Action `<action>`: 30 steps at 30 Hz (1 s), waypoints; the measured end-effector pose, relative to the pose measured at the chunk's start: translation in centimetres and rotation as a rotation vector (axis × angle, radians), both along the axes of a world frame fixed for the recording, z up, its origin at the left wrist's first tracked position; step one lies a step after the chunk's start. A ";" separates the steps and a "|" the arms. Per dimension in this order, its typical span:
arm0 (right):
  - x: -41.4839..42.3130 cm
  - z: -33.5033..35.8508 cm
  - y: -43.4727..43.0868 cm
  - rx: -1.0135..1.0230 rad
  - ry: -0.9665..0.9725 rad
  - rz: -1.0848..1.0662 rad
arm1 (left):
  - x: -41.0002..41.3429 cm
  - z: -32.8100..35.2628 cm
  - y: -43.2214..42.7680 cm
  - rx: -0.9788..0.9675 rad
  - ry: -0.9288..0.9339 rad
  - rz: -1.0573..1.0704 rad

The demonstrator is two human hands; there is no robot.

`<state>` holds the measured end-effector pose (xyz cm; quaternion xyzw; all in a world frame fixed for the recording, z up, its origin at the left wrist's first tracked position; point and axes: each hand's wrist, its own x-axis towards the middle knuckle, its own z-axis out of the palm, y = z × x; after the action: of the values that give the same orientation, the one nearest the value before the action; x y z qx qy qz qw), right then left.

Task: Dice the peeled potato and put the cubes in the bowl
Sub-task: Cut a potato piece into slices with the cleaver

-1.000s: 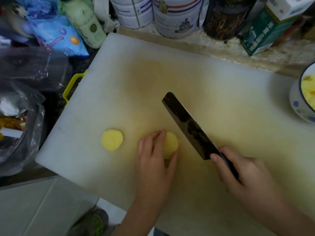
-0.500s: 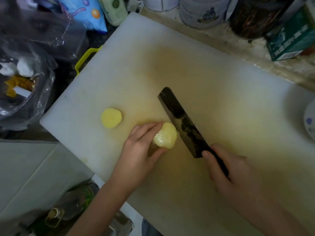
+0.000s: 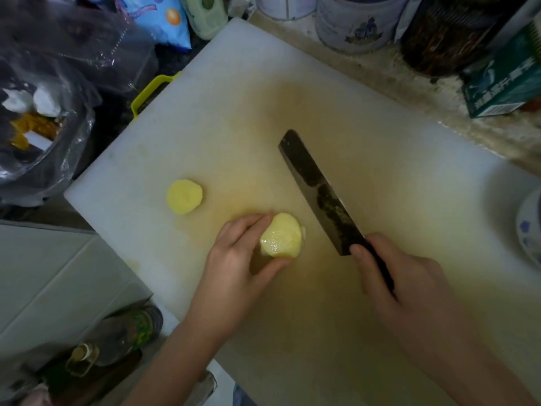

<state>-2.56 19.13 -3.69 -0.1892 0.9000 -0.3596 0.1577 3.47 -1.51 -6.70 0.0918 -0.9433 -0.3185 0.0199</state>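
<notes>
Left hand (image 3: 234,259): fingers and thumb pinch potato chunk (image 3: 281,235) on cutting board (image 3: 263,98).
Right hand (image 3: 404,282): wrapped round handle of cleaver (image 3: 319,189), blade just right of the chunk.
Potato slice (image 3: 184,196): flat, further left.
Bowl (image 3: 530,227): cropped at right edge, contents unseen.
Clear bag (image 3: 44,127): indistinct scraps.
Green carton (image 3: 506,80): print illegible.

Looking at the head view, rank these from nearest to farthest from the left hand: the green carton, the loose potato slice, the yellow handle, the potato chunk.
1. Potato chunk, gripped by the left hand.
2. Loose potato slice, to its left on the cutting board.
3. Yellow handle, at the board's far left edge.
4. Green carton, far right.
</notes>
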 end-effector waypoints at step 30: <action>6.2 1.1 -1.8 0.018 -0.076 -0.339 | -8.6 4.4 -2.4 -0.725 -0.319 -1.076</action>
<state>3.66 17.32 -2.60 -0.0194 0.9155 -0.3801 0.1302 -5.13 -3.87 -2.26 -0.3581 -0.8963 0.0708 -0.2520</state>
